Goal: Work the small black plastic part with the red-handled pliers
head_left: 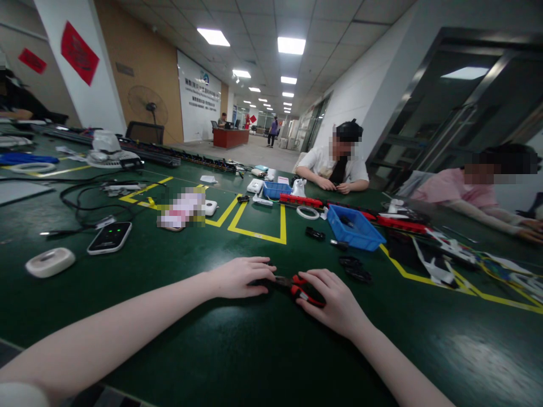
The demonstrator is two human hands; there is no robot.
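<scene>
Both of my hands rest on the green table (254,350) around a pair of red-and-black-handled pliers (297,287). My left hand (240,277) lies over the dark jaw end, fingers curled down on a small dark part that I cannot make out. My right hand (335,302) grips the red handles from the right, fingers wrapped over them. Just beyond my right hand lie two small black parts (356,268).
A blue bin (354,226) stands behind the black parts, with red power strips (399,223) and white tape (307,212) near it. Yellow tape lines (254,233) mark the table. A phone (109,237) and white puck (50,262) lie left. Two people sit at the far right.
</scene>
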